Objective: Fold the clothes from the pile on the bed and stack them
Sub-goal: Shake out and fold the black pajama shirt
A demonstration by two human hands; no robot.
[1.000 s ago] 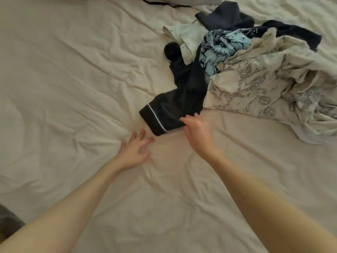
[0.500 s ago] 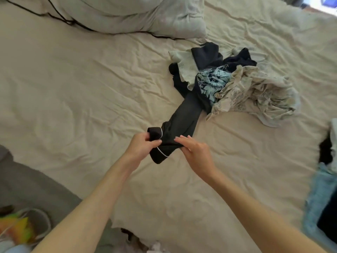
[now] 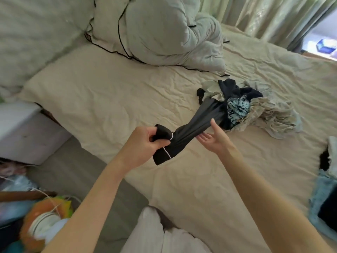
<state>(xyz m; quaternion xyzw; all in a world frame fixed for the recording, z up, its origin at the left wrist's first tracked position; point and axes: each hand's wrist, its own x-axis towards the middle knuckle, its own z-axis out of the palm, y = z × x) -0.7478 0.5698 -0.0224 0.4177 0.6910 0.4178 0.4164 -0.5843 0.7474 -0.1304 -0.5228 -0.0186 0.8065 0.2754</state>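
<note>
A black garment with white piping (image 3: 193,128) stretches taut from the clothes pile (image 3: 255,108) on the cream bed sheet (image 3: 113,92) toward me. My left hand (image 3: 145,138) grips its near end, lifted above the sheet, and the loose hem hangs below my fist. Just right of it, my right hand (image 3: 215,138) is held palm up with straight fingers beneath the stretched cloth. The pile holds a blue floral piece, a cream printed piece and dark items, all crumpled together.
A bunched pale duvet with black piping (image 3: 160,33) lies at the head of the bed. Blue and dark clothes (image 3: 324,198) sit at the right edge. A white bedside unit (image 3: 23,132) and colourful clutter (image 3: 43,220) stand on the floor at left.
My left hand has pulled the black garment up and toward me, drawing it out of the pile. My right hand has turned palm up under it. The view has backed away from the bed.
</note>
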